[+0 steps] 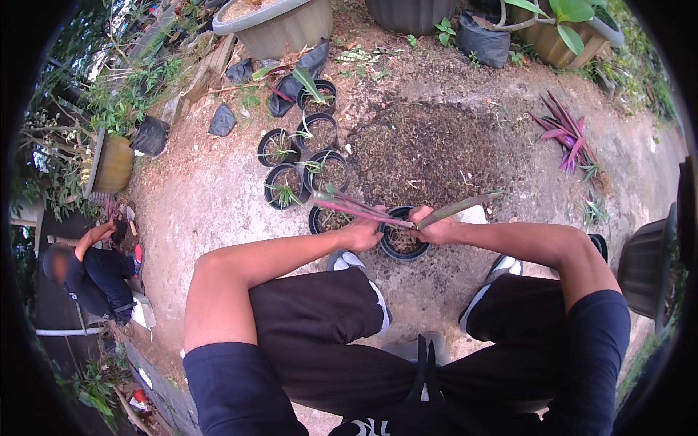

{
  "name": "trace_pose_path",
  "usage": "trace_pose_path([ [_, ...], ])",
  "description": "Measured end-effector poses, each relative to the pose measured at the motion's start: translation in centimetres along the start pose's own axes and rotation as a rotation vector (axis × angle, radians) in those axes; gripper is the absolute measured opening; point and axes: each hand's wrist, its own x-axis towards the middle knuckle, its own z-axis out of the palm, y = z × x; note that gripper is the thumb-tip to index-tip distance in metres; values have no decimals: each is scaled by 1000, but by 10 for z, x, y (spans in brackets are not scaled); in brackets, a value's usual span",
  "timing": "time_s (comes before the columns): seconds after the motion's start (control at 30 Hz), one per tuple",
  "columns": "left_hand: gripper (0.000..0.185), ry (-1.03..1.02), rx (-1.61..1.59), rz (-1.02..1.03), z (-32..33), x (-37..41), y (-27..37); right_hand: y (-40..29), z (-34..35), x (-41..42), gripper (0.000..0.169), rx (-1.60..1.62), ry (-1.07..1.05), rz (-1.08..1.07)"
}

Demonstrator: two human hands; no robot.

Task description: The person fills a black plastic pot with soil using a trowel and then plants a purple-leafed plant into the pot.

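Purple-green leafy cuttings (354,208) point out to the left from my left hand (366,231), which grips them near their base. My right hand (433,226) has its fingers closed on another purple-green cutting (461,207) that slants up to the right. The two cuttings' lower ends come close together above a small black plastic pot (404,252), and I cannot tell whether they touch. Brown, dry-looking potting material shows inside that pot, between my shoes. Just left of my left hand, a black pot with a striped leafy plant (331,219) is partly covered by the cuttings.
Several black pots with young plants (283,186) stand left of a dark soil heap (422,147). Uprooted purple plants (570,133) lie at right. Large planters (278,27) line the back. Another person (98,272) sits far left near a trowel (131,219).
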Motion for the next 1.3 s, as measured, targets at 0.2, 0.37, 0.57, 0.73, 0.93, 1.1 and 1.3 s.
trace_pose_path([
  [0.2, 73, 72, 42, -26, 7, 2, 8, 13, 1, 4, 16, 93, -54, -44],
  [0.37, 75, 84, -43, 68, 5, 5, 8, -1, -7, 0, 15, 145, -21, -71],
  [0.57, 62, 113, -89, -22, 0, 19, 16, -6, -12, -1, 21, 60, -104, -116],
  [0.73, 67, 176, -127, 46, 20, 23, -1, -29, -16, 1, 30, 29, -97, -92],
  [0.93, 83, 102, -114, 31, 19, 25, -5, -15, -8, 9, 23, -43, -138, -81],
  [1.1, 89, 83, -145, -36, 17, 25, 7, -11, 2, 11, 19, -198, -222, -27],
  [1.3, 97, 162, -202, -58, 33, 26, -6, -10, 5, 22, 21, -191, -294, -63],
])
